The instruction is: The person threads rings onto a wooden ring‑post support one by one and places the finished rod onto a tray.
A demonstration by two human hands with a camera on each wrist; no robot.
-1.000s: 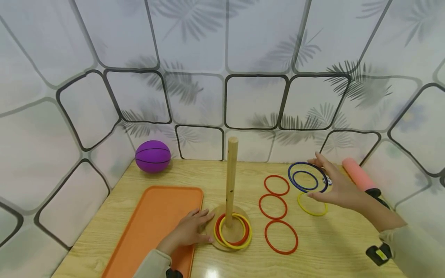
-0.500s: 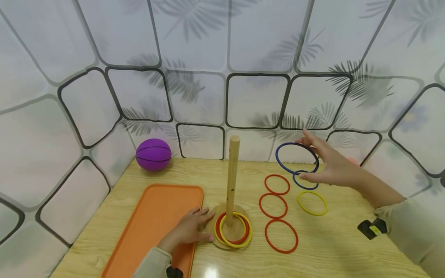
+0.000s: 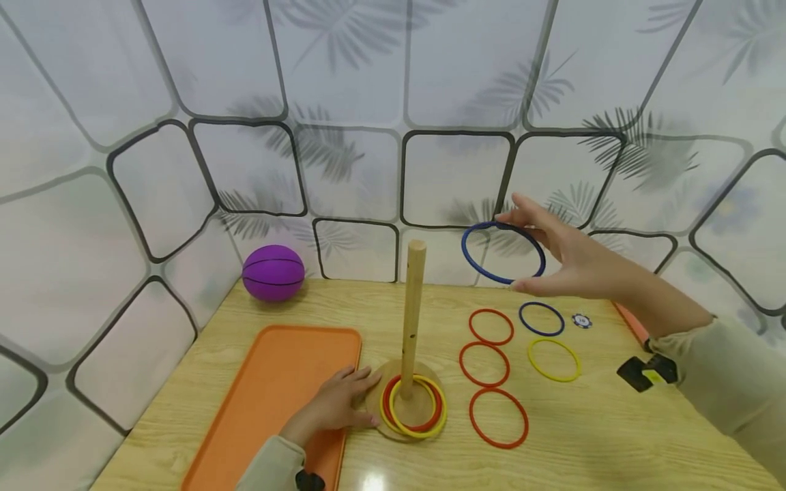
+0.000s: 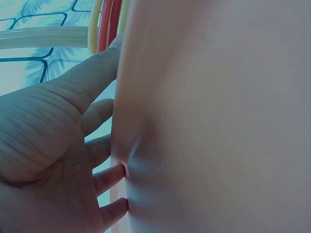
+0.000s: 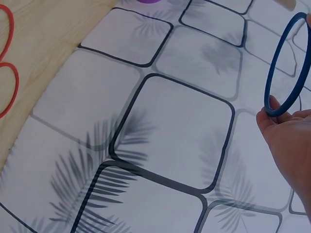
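In the head view my right hand holds a blue ring by its rim, raised above the table. The right wrist view also shows this blue ring between thumb and fingers. My left hand rests with extended fingers at the left edge of the round wooden base, its wrist over the orange tray. From that base rises an upright wooden peg. Around the peg's foot lie yellow rings and a red ring.
Right of the peg, flat on the table, are three red rings, a second blue ring and a yellow ring. Near them lies a poker chip. A purple ball sits at the back left. A pink cylinder is partly hidden by my right arm.
My right hand has lifted the blue ring from above the other blue ring and carried it up and left toward the peg. The left hand stays at the base.
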